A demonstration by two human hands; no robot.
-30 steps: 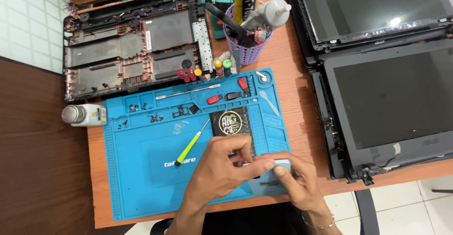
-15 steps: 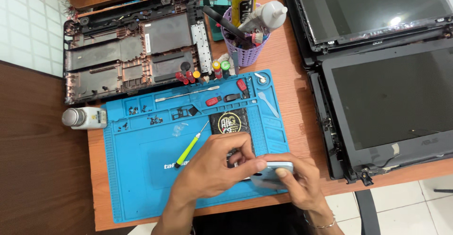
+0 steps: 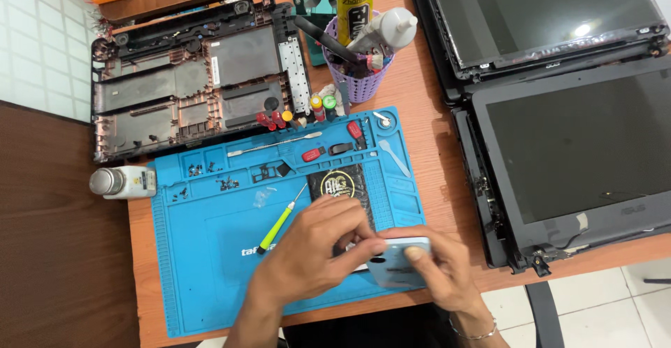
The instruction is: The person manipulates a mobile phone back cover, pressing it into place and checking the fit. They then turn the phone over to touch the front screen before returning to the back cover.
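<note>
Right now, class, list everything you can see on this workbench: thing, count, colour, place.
repair mat: one, blue, desk front
screwdriver: one, green-yellow handle, on mat
black pad: one, black, mat centre
metal spudger: one, silver, mat top
laptop base shell: one, black, behind mat
tool cup: one, purple, behind mat
laptop screens: two, black, right side
small bottle: one, white, left of mat
small device: one, light blue, in both hands
left hand: one, on device
right hand: one, under device

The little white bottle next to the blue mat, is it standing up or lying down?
Lying down. The white bottle rests on its side on the table, its silver cap pointing left, just off the blue mat's left edge.
</note>
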